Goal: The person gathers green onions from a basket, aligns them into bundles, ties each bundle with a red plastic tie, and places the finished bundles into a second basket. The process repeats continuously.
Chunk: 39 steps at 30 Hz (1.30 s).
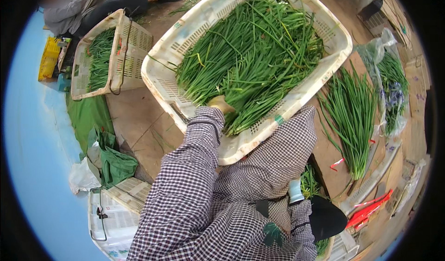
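A large white plastic crate (160,69) tilts in front of me, filled with loose green garlic chives (257,52). My left hand (219,104), in a tan glove, reaches over the near side into the chives. Leaves cover its fingers, so its grip is hidden. Down by my right leg, beside the checked cloth over my knee, is my right hand (295,190), with only a pale blue glove part showing. Cut greens (309,182) lie close to it, and its fingers are hidden.
A chive bundle (351,122) lies on cardboard at right, near red strips (370,210) and a plastic bag of greens (393,87). Another crate (134,52) holds bundled chives beside a seated person (80,10). A white crate (114,222) and green sacks (118,167) are at left.
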Motion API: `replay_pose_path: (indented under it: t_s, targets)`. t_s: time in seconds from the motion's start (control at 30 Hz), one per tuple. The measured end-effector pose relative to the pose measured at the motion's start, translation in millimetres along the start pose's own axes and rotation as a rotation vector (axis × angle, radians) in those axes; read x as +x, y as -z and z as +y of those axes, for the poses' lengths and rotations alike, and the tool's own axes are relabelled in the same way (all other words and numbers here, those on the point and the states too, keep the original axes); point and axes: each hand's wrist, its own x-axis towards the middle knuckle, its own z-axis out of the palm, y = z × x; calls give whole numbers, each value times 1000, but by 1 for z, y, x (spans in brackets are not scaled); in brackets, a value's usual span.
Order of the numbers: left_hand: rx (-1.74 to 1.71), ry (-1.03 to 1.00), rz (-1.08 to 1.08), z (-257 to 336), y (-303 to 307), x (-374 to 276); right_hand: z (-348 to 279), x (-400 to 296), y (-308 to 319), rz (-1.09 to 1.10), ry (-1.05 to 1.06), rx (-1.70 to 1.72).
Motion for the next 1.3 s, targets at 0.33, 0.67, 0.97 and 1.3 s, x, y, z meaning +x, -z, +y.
replay_pose_path:
  t_s: [0.33, 0.67, 0.97, 1.3]
  targets:
    - [221, 14, 365, 29, -17, -30, -15, -22, -11, -78, 205, -591]
    - [201, 154, 169, 18, -55, 6, -14, -14, -18, 78, -20, 111]
    - [-44, 25, -124, -18, 33, 28, 14, 4, 9, 77, -131, 440]
    - [199, 176, 61, 21, -25, -2, 2, -5, -3, 11, -96, 299]
